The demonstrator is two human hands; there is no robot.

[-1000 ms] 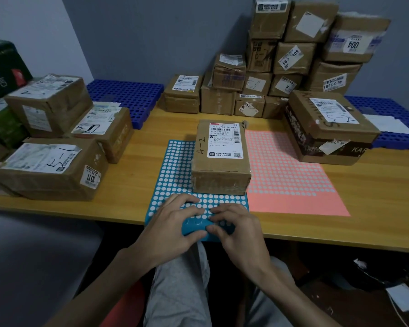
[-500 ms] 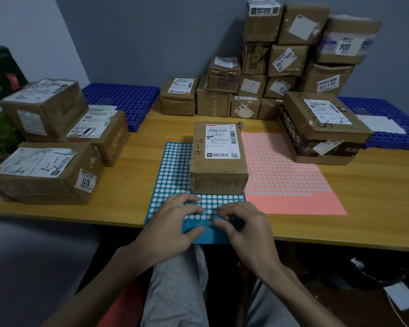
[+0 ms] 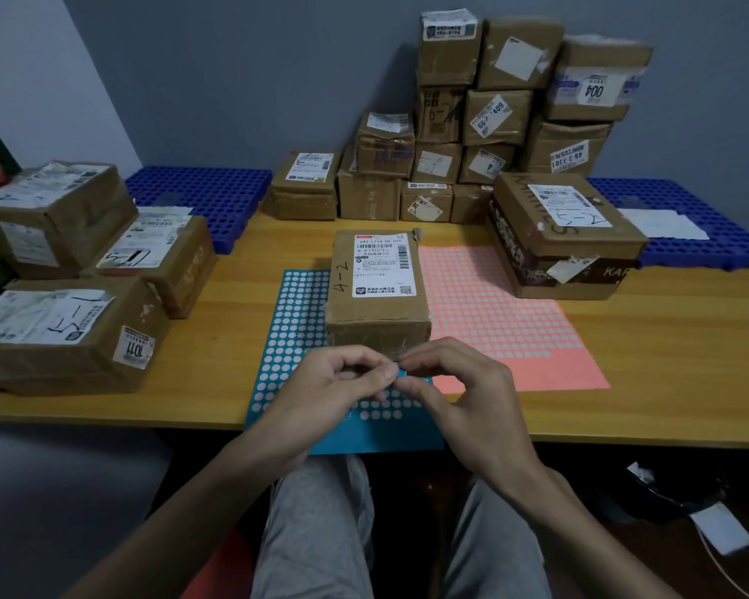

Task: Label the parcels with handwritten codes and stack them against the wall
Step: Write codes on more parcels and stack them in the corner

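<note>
Head view, seated at a wooden tabletop [image 3: 666,361].

- Left hand [image 3: 325,391] and right hand [image 3: 455,395] are raised just above the near edge, lower centre of frame. Fingers are curled and the fingertips of both meet.
- Each grip is a thumb-and-forefinger pinch. Whatever is pinched is too small to make out; only blue shows at the meeting point.
- A blue sticker sheet [image 3: 295,322] lies under the hands and overhangs the tabletop edge. A pink sticker sheet [image 3: 494,322] lies just beside it, toward the right.
- The parcel marked "4-2" [image 3: 377,291] sits at centre frame, across both sheets, printed label up, just beyond the fingertips.
- Stacked parcels [image 3: 494,123] stand against the grey wall, upper right.
- More parcels [image 3: 61,330] lie at the left edge, hand-marked.
- A large flat box [image 3: 563,235] is right of centre.
</note>
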